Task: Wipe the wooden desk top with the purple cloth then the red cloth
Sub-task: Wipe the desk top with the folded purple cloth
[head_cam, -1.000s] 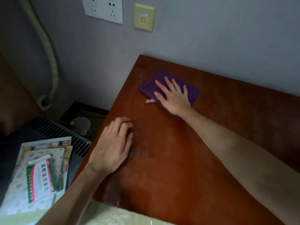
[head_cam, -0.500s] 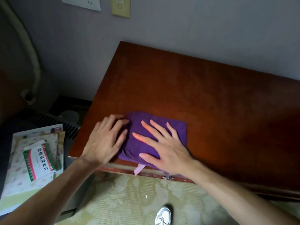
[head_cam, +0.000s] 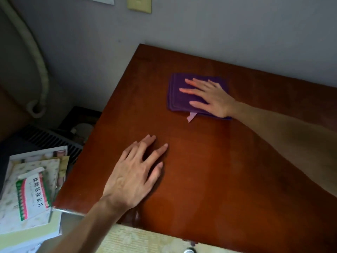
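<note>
On the wooden desk top [head_cam: 209, 170], toward the far side near the wall, I see the purple cloth [head_cam: 179, 95] lying folded flat, layered edges showing on its left side. A small pale tag [head_cam: 191, 116] sticks out from its near edge onto the wood. Right hand [head_cam: 211, 98] lies palm-down on the cloth, fingers [head_cam: 189, 90] spread wide and straight, pointing left; flat press, not a grasp, nothing pinched. Heel of that hand sits at the cloth's right edge, forearm running off to the right of frame.

Left hand [head_cam: 135, 172] is palm-down on bare wood nearer me, well apart from the cloth. Fingers loosely spread, slightly bent, tips touching the surface; it has hold of nothing. Its wrist crosses the desk's near edge.

Red cloth: I can't spot it in this view.

Left of the desk, lower down, a stack of papers and booklets [head_cam: 31, 212] with a red, green and white printed box [head_cam: 32, 195] on top. Behind that a dark ribbed grille [head_cam: 47, 138]. A pale hose [head_cam: 42, 70] curves down the grey wall [head_cam: 218, 33] at left. A yellowish wall plate [head_cam: 139, 5] sits at the top edge. Pale patterned floor [head_cam: 138, 241] shows below the desk's near edge.
</note>
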A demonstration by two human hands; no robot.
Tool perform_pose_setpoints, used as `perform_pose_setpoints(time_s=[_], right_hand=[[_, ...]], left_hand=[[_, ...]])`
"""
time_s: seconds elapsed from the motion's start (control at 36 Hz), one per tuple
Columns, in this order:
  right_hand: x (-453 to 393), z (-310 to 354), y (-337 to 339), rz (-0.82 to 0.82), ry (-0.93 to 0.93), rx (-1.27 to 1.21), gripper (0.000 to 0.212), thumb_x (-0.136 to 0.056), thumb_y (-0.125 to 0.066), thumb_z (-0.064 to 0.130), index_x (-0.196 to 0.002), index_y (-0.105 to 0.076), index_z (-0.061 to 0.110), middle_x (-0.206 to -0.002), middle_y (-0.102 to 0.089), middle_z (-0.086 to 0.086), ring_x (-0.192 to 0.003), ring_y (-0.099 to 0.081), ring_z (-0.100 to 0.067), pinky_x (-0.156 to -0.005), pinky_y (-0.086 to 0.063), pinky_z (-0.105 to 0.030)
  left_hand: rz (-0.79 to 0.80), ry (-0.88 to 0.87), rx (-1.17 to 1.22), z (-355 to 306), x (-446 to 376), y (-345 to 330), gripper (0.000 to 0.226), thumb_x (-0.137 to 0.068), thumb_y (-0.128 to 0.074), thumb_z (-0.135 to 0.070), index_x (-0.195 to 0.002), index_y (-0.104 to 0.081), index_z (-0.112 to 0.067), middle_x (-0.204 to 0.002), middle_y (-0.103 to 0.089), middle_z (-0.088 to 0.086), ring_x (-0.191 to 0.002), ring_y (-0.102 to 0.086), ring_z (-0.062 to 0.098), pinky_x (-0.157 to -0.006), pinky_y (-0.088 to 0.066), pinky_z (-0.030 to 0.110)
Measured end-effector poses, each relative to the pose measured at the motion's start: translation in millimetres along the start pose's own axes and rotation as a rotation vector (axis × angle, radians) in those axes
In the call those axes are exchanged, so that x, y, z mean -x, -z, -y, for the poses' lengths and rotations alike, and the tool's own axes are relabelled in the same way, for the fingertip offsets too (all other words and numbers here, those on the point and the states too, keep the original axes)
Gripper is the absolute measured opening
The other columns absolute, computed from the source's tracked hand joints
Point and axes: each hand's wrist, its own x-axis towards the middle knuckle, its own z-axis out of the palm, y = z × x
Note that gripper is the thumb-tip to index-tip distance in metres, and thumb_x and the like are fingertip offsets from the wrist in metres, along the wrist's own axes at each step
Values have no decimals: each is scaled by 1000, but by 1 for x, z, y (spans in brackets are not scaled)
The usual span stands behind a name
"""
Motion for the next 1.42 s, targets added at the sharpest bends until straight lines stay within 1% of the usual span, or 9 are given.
perform_pose_setpoints(time_s=[0.22, 0.42, 0.58, 0.81, 0.89, 0.97, 1.08, 1.25, 1.42], right_hand=[[-64, -83, 11, -79, -287, -78, 53, -103, -27, 68, -154, -23, 57, -171, -14, 13, -158, -10, -15, -125, -7, -54], [-74, -85, 13, -93, -425, -104, 59, -102, -22, 71, -158, -19, 52, -173, -10, 6, -159, -7, -19, -126, -2, -55], [-51, -40, 1, -109, -618, -138, 63, -102, -19, 69, -161, -14, 46, -174, -4, 4, -160, 0, -19, -126, 0, -56], [83, 83, -34, -207, -673, -102, 63, -103, -23, 66, -161, -21, 43, -173, -14, 0, -159, -8, -22, -125, -7, -59], [151, 143, -48, -267, -631, -55, 66, -99, -24, 66, -159, -30, 41, -170, -24, -2, -158, -19, -25, -123, -15, -60], [215, 191, -59, -254, -533, -30, 65, -99, -26, 65, -160, -28, 41, -171, -23, -1, -158, -20, -24, -123, -17, -60], [275, 208, -62, -163, -360, -5, 64, -102, -23, 66, -162, -18, 43, -173, -11, 2, -159, -11, -20, -123, -17, -59], [288, 152, -42, 14, -13, 12, 62, -102, -26, 70, -159, -13, 52, -173, 1, 10, -160, 1, -13, -125, -10, -55], [245, 57, -17, 143, 355, 71, 58, -102, -41, 60, -157, -27, 51, -173, -2, 13, -159, -3, -11, -127, -7, -50]], left_hand=[[54, 42, 12, -1, -3, 0, 50, -109, -24, -50, -158, -25, -43, -165, -27, -3, -156, -13, 11, -124, -7, 32], [42, 48, -11, -3, -4, 1, 49, -108, -26, -51, -157, -28, -43, -163, -29, -4, -155, -12, 8, -125, -6, 30], [23, 55, 0, -2, -4, -1, 50, -107, -21, -55, -156, -25, -47, -164, -25, -6, -155, -8, 6, -125, -1, 27], [-7, 42, 14, -3, -2, 1, 54, -104, -18, -59, -153, -34, -44, -159, -31, 0, -150, -27, 18, -120, -16, 35], [-13, 61, 0, -7, -1, 1, 57, -102, -19, -61, -150, -41, -41, -156, -35, 3, -145, -36, 25, -117, -29, 43], [-89, 38, -25, -12, 4, 4, 52, -100, -31, -55, -136, -58, -27, -146, -43, 10, -125, -52, 32, -98, -44, 48], [-137, 58, 25, -28, 14, 0, 46, -100, -39, -50, -129, -62, -23, -140, -46, 10, -121, -53, 30, -93, -45, 47], [-158, -21, 99, -75, 14, -12, 41, -99, -44, -46, -133, -59, -27, -139, -44, 6, -123, -52, 27, -92, -45, 44], [-193, -19, 202, -109, -10, -19, 43, -101, -47, -45, -139, -54, -25, -140, -43, 6, -127, -50, 23, -95, -45, 43]])
